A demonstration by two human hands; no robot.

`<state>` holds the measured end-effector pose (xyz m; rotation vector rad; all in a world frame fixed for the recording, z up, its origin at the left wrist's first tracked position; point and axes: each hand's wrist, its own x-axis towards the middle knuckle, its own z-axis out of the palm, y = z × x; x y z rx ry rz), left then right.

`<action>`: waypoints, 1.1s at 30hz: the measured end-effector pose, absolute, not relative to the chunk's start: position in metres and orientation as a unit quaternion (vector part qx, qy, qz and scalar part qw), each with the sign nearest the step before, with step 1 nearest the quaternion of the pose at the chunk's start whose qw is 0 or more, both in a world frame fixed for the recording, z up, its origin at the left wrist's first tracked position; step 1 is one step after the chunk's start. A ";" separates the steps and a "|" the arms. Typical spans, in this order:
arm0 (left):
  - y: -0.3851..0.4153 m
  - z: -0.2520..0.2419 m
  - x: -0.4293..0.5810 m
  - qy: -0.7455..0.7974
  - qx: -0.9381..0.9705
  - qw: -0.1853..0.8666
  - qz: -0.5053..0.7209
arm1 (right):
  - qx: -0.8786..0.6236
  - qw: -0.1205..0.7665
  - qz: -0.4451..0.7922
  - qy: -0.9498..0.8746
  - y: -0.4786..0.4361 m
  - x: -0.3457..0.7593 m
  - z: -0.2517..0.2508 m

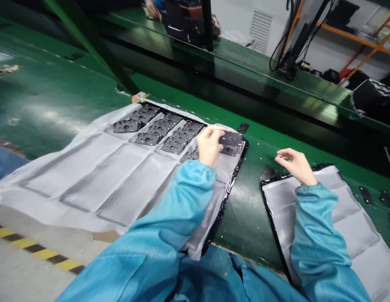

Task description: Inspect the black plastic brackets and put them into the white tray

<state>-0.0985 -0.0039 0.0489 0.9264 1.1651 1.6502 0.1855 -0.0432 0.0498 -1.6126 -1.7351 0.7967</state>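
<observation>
My left hand [210, 147] is closed on a thin black perforated plate [231, 138], held over the far right compartment of a tray lined with white film [125, 180]. The plate and fingers are slightly blurred. Similar black plates [176, 140] lie in the tray's far row of compartments, while the near row shows only film. My right hand [297, 167] hovers above the far left corner of a second film-lined tray [283, 197]. Its fingers are curved, with a gap between thumb and forefinger and nothing seen in them. A small dark piece [268, 173] lies by that corner.
Both trays sit on a green bench [245, 201]. One small black part [243, 127] lies beyond the left tray; several others [366, 195] lie at the right. A green post [94, 46] slants up at the left. Across the back bench [239, 58], another person's hand [153, 9] shows.
</observation>
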 end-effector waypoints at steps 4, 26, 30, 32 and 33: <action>-0.001 0.046 -0.137 0.505 0.481 0.414 0.586 | -0.617 0.153 0.235 -0.735 -0.045 0.217 0.041; -0.046 0.025 0.001 0.396 0.696 0.454 0.391 | -0.564 0.272 0.323 -0.710 -0.045 0.169 0.037; -0.042 0.007 0.007 0.351 0.551 0.625 0.428 | -0.520 0.385 0.409 -0.644 -0.046 0.159 0.041; -0.038 0.002 0.003 0.353 0.487 0.646 0.470 | -0.516 0.424 0.421 -0.614 -0.044 0.151 0.036; -0.036 0.000 0.002 0.358 0.456 0.650 0.491 | -0.517 0.430 0.430 -0.602 -0.043 0.148 0.033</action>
